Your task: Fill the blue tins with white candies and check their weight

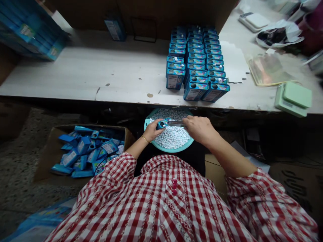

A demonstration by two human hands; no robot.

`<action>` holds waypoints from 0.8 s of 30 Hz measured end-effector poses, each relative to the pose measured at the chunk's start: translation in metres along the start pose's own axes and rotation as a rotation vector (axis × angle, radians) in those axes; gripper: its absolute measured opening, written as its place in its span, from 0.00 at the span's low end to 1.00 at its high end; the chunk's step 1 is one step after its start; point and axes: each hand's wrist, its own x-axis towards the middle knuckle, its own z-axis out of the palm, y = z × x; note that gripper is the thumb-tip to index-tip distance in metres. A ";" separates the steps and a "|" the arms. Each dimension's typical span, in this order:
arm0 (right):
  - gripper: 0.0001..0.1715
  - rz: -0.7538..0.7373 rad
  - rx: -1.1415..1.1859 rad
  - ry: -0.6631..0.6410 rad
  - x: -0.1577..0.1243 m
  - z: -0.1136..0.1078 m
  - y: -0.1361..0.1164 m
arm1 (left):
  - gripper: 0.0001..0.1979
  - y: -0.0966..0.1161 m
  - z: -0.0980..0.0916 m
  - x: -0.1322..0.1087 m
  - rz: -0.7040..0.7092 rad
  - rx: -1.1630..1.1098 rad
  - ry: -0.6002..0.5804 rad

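On my lap rests a teal bowl heaped with small white pellets. Over it, my left hand grips a small blue box, tilted on its side with its open end toward the right. My right hand is closed on a clear scoop-like tool whose tip meets the box's opening. Both hands hover just above the pellets. Rows of several filled blue boxes stand upright on the table in front of me.
A cardboard carton of loose blue boxes sits on the floor at my left. A green scale and a plastic sleeve lie on the table's right side. A stack of blue cartons lies far left.
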 end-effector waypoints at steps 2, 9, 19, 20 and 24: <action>0.14 0.080 0.023 -0.020 -0.008 0.021 0.020 | 0.22 -0.005 -0.007 -0.003 -0.037 -0.053 0.041; 0.16 0.198 0.258 -0.120 0.011 0.142 0.017 | 0.23 -0.039 0.000 -0.006 -0.295 -0.328 0.098; 0.21 0.164 0.563 0.057 0.044 0.172 -0.009 | 0.23 -0.027 0.020 -0.001 -0.379 -0.593 0.064; 0.21 0.168 0.593 0.066 0.044 0.173 -0.006 | 0.23 -0.025 0.012 -0.004 -0.353 -0.574 0.084; 0.19 0.158 0.764 0.140 0.038 0.166 0.009 | 0.22 -0.021 -0.018 -0.013 -0.244 -0.353 0.168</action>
